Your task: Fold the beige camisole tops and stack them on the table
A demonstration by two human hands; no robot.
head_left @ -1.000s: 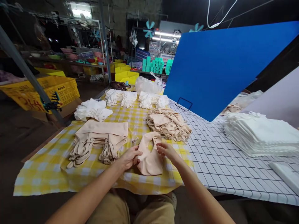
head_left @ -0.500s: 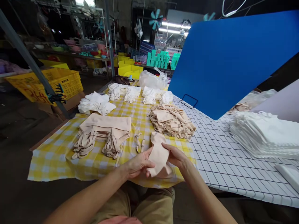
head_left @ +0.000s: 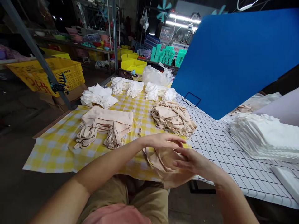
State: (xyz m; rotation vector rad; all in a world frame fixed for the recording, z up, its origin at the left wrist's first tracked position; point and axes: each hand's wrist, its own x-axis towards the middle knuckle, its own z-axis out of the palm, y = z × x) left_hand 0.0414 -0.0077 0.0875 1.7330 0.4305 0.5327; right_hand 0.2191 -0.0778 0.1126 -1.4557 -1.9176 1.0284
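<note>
Beige garment: I see the beige garment (head_left: 166, 166) bunched at the near edge of the yellow checked cloth (head_left: 58, 146), its lower fold hanging off the table edge above my lap.
Left hand: my left hand (head_left: 163, 141) lies flat over the top of the garment, palm down, fingers stretched out and together, pressing rather than pinching it.
Right hand: my right hand (head_left: 190, 160) meets the garment from the right, fingers loosely spread on the fabric; I cannot tell whether the thumb closes a grip under it.
Folded beige stack: a folded beige stack (head_left: 106, 126) with loose straps sits on the checked cloth, left of the garment and well apart from it.
Loose beige pile: a loose beige pile (head_left: 173, 118) lies just beyond the garment, at the cloth's right edge.
White bundles: white bundles (head_left: 127, 88) line the far end of the checked cloth.
Grid tabletop: the white grid tabletop (head_left: 221, 149) begins at the cloth's right edge.
White stack: a tall white stack (head_left: 263, 137) rests there, far right of the cloth.
Blue board: a blue board (head_left: 233, 59) leans above the grid top.
Yellow crates: yellow crates (head_left: 46, 77) stand off the cloth's left side.
</note>
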